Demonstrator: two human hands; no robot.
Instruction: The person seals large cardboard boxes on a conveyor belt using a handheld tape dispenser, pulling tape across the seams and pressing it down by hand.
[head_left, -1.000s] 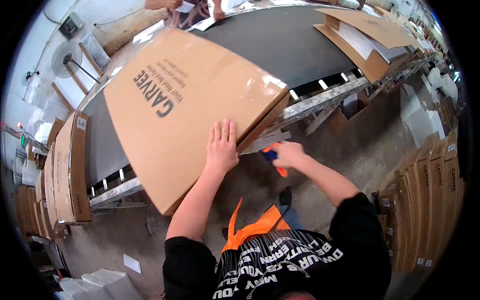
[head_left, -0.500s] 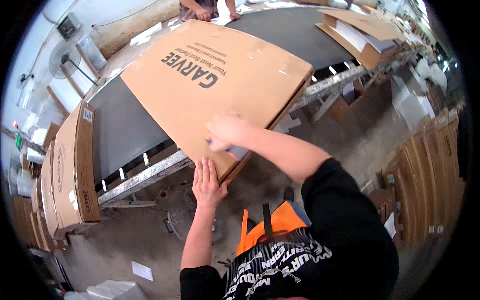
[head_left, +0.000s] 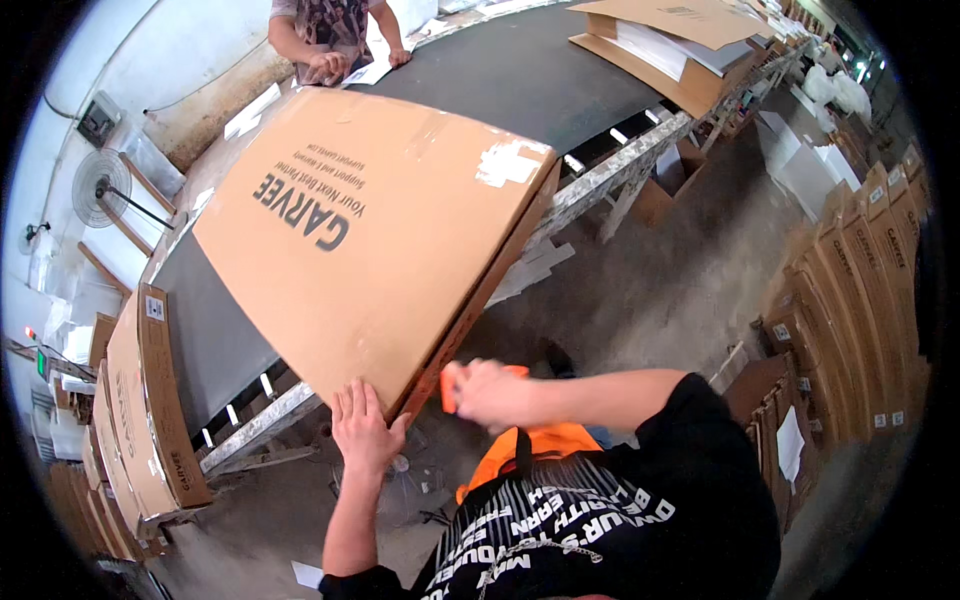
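Carton (head_left: 385, 240): lying across conveyor belt (head_left: 480, 70), near corner overhanging it
Left hand (head_left: 365, 432): grip spread, fingers flat on that corner
Right hand (head_left: 488, 392): blurred, grip closed round orange tape dispenser (head_left: 449, 389), beside carton's edge

Bold dark capitals with smaller lines of print stand on the top face of the large carton (head_left: 400, 270), which overhangs the conveyor's (head_left: 490, 70) near edge. Similar dark lettering marks the upright cartons (head_left: 130, 365) by the conveyor's near left corner, one with a white label (head_left: 154, 308), and the stacked cartons (head_left: 830, 300). White block capitals cover the black shirt (head_left: 680, 490).
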